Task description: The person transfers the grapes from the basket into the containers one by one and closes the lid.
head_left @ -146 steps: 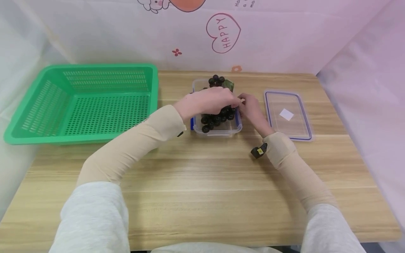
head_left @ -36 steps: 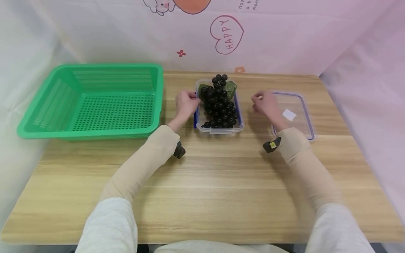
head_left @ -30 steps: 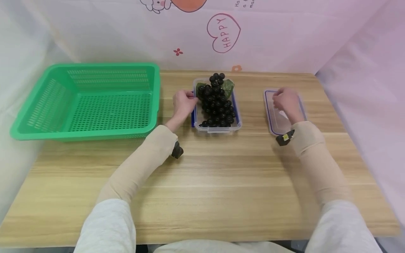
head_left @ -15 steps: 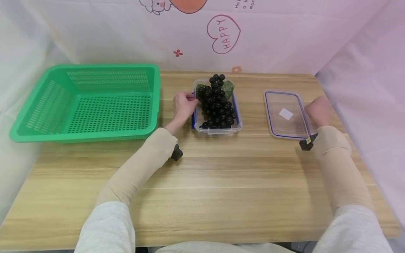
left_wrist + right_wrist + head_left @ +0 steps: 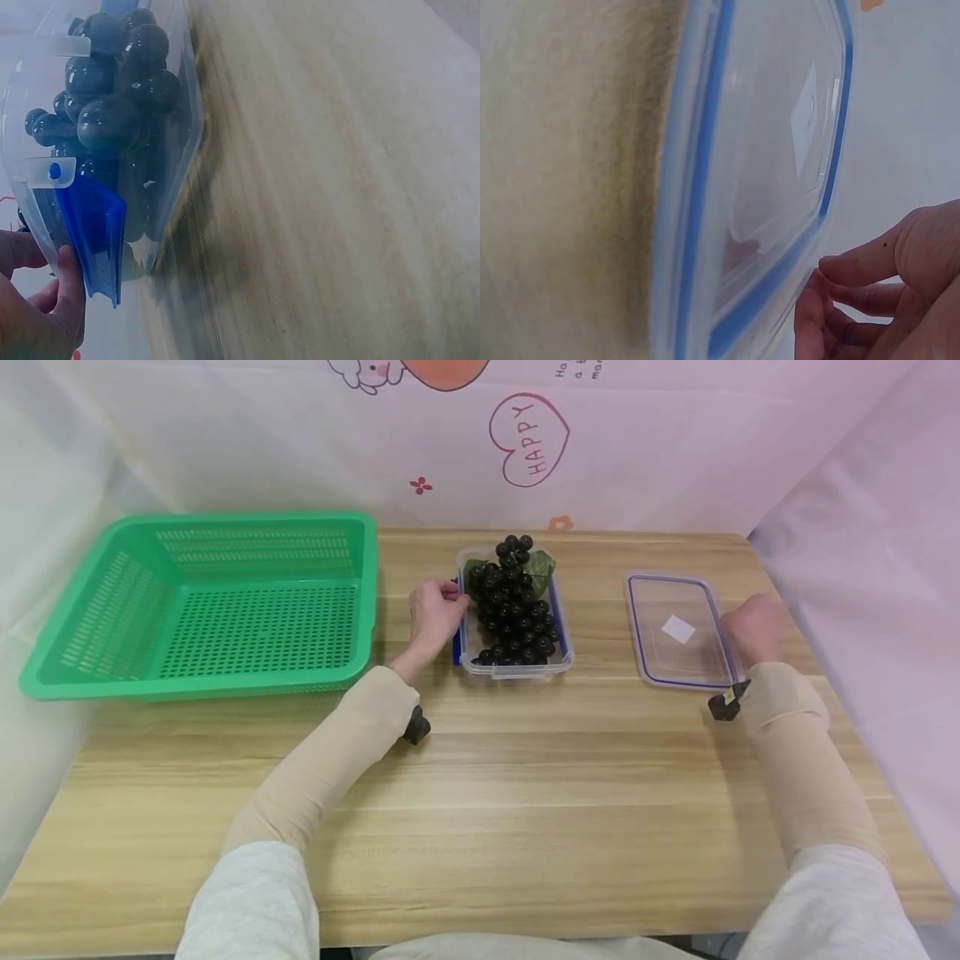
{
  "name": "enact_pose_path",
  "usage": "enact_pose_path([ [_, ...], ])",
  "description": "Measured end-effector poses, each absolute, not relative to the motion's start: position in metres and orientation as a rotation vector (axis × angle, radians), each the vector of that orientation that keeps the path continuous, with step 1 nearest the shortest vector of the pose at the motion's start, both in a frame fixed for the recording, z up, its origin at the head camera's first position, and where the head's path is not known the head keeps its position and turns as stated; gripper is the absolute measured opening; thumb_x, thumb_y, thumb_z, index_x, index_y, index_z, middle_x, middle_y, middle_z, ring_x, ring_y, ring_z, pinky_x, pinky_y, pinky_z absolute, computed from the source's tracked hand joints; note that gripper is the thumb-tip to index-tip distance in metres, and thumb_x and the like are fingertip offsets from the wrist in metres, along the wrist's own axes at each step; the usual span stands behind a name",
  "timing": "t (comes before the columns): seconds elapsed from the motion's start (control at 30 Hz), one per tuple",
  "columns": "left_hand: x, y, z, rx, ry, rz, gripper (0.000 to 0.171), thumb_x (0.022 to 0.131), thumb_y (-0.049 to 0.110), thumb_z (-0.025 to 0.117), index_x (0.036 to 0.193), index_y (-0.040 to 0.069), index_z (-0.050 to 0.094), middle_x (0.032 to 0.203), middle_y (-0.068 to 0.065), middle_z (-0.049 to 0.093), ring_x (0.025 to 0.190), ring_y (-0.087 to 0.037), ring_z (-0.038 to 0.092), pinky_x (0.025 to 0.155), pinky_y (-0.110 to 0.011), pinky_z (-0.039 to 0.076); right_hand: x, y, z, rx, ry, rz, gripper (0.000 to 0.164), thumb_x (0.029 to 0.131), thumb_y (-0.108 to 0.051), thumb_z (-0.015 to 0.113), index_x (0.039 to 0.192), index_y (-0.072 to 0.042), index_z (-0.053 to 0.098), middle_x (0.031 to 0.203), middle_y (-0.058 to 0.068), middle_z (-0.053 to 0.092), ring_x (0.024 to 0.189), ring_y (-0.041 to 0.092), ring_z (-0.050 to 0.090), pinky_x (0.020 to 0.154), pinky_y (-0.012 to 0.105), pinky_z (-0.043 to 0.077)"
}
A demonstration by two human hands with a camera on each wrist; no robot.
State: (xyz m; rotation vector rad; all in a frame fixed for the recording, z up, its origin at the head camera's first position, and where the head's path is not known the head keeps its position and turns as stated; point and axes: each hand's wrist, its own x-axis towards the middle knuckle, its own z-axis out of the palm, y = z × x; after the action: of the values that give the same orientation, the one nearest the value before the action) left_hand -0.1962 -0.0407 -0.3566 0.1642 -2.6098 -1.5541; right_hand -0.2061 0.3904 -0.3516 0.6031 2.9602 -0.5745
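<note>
A clear plastic food container with blue latches stands at the back middle of the table, holding a bunch of black grapes with green leaves. My left hand pinches the container's left rim; in the left wrist view the fingertips sit beside a blue latch that hangs down. To the right lies the clear lid with a blue seal and a white square sticker. At the lid's right edge, my right hand holds it between thumb and curled fingers.
A green perforated plastic basket stands on the left of the wooden table. A white printed sheet hangs behind the table, and more sheeting runs along the right side.
Both hands have left the grapes. My left hand has gone to the container's left rim; my right hand has crossed over the lid to its right edge and is now nearly still.
</note>
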Motion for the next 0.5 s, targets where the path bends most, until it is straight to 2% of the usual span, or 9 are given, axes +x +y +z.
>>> enact_pose_path([
  [0.2,-0.1963,-0.0411,-0.3581,0.136,-2.589,-1.551,0.022,0.086,0.009,0.062,0.103,-0.004,0.068,0.098,-0.017,0.071,0.088,-0.025,0.068,0.076,-0.030,0.057,-0.2053,0.3948,-0.3555,0.517,2.967,-0.573,0.016,0.080,-0.011,0.047,0.069,0.000,0.048,0.061,0.009,0.049,0.057,0.025,0.047,0.046,0.033,0.039],
  [0.5,-0.1958,-0.0405,-0.3592,0.135,-2.585,-1.537,0.022,0.086,0.009,0.063,0.102,-0.004,0.068,0.098,-0.017,0.071,0.089,-0.025,0.068,0.078,-0.031,0.056,-0.2027,0.3987,-0.3606,0.491,2.935,-0.649,0.016,0.079,-0.010,0.048,0.064,-0.006,0.042,0.054,-0.001,0.044,0.051,0.019,0.042,0.045,0.032,0.037],
])
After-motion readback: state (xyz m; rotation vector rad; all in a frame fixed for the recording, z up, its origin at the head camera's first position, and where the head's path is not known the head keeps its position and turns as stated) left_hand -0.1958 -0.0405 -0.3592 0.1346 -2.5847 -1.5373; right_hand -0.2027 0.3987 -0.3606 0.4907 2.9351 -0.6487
